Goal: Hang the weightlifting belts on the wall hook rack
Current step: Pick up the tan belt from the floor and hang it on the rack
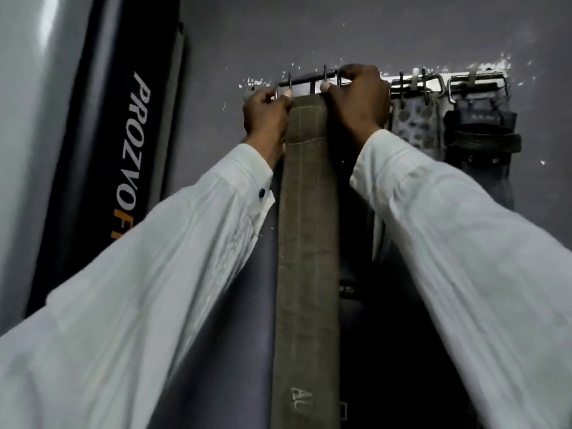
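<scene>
An olive-green stitched belt hangs straight down the dark wall from the hook rack. Its metal buckle sits at the rack's left end, up against the hooks. My left hand pinches the buckle's left side. My right hand grips the buckle's right side and covers part of the rack. Both sleeves are white. Whether the buckle is over a hook I cannot tell.
A spotted grey belt and a dark belt hang on the rack to the right. A tall black padded piece lettered PROZVO leans at the left. Chipped paint surrounds the rack on the grey wall.
</scene>
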Available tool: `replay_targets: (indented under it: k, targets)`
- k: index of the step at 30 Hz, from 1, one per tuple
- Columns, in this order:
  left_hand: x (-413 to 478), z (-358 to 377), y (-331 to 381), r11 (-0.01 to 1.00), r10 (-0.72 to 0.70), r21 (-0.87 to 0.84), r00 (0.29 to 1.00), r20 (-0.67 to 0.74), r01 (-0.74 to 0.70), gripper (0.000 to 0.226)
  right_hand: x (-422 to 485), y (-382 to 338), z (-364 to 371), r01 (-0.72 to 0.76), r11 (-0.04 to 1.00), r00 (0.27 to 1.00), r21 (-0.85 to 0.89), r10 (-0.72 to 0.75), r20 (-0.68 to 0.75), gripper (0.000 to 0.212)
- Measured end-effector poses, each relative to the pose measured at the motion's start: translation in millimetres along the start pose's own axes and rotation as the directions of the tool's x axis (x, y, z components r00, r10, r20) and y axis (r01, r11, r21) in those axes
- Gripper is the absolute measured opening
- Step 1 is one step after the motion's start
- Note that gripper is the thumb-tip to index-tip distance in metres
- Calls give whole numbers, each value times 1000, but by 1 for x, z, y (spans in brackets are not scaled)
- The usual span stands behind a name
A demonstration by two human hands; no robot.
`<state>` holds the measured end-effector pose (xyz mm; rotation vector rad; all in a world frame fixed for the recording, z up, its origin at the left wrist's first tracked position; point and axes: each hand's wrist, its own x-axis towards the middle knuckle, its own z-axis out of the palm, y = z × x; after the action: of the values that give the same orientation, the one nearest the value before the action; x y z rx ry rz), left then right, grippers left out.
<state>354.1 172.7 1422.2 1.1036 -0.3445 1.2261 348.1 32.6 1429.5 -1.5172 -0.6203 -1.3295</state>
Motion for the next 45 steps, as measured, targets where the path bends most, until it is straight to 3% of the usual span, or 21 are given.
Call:
replay_targets:
  k: [3, 5, 8, 11, 16, 19, 22, 26, 29, 32, 35, 41, 45]
  targets:
    - [20, 9, -6, 1000, 21, 13, 1000, 1, -21, 33, 19, 4, 6, 56, 996, 998, -63, -55, 24, 43]
    - [21, 12, -3, 998, 22, 63, 999, 37, -24, 6, 30, 7, 8, 62, 992, 997, -110, -57, 48, 42]
    - [21, 10, -4, 992, 52, 117, 998, 35, -56, 5, 42, 12, 13, 38, 989, 996, -140, -26, 82, 50]
    - [22, 1, -20, 989, 80, 125, 997, 24, -82, 41, 40, 14, 15, 82, 962, 994, -260, -60, 92, 49]
    - [-1, -16, -41, 997, 20, 70, 990, 137, -30, 66, 5, 18, 14, 243, 883, 970, -401, -223, 98, 24]
    - [-36, -27, -45, 998, 27, 54, 981, 193, -38, 38, -34, 22, 12, 348, 881, 937, -319, -326, 123, 27]
    - [-62, -42, -53, 998, -35, 58, 976, 216, 23, 38, -79, 33, 15, 393, 911, 915, -124, -374, 154, 47]
    - [-101, -66, -56, 990, -120, 96, 966, 230, 100, 30, -142, 40, 5, 196, 980, 967, 44, -201, 156, 68]
    - [-136, -91, -62, 979, -195, 111, 947, 257, 171, 28, -188, 45, -5, -20, 998, 982, 66, 7, 191, 73]
    - [-174, -122, -74, 953, -299, 144, 910, 287, 268, 29, -226, 59, -13, -172, 980, 922, -104, 197, 335, 47]
    - [-208, -149, -92, 887, -460, 218, 823, 334, 407, 30, -254, 67, -24, -255, 930, 828, -265, 352, 437, 38]
    - [-240, -160, -96, 897, -436, 206, 858, 271, 390, 27, -261, 69, -37, -343, 910, 781, -233, 414, 467, 29]
    - [-270, -180, -112, 849, -513, 288, 821, 252, 442, 27, -304, 77, -51, -320, 892, 721, -318, 447, 529, 26]
